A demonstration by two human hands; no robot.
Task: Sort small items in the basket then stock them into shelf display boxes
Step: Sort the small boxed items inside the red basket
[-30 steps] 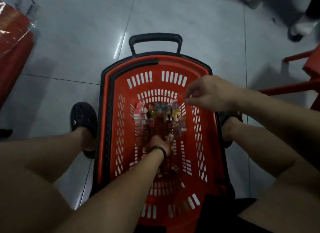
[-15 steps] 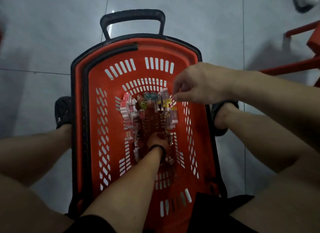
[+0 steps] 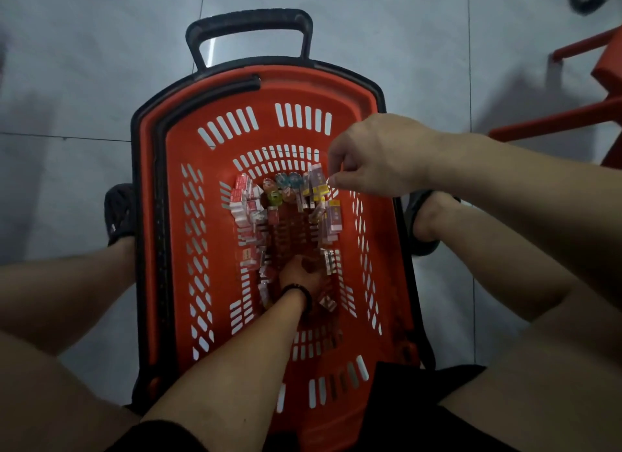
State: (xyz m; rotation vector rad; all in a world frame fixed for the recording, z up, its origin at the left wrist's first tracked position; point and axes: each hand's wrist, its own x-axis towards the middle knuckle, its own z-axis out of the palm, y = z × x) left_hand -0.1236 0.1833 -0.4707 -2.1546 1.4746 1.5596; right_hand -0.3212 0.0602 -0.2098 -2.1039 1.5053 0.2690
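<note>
Head view: small items (image 3: 255, 212) line the bottom of the red basket (image 3: 218, 266) standing on the floor (image 3: 84, 81). The left hand (image 3: 299, 276) is down among them, fingers hidden, so I cannot tell its grasp. The right hand (image 3: 377, 155) hovers above the far-right items, fingers curled — whether they pinch anything, I cannot tell.

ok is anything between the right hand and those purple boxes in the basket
Nothing visible does. The right hand has its fingers right beside the purple boxes at the far end of the red basket; I can't tell if they touch one.
</note>
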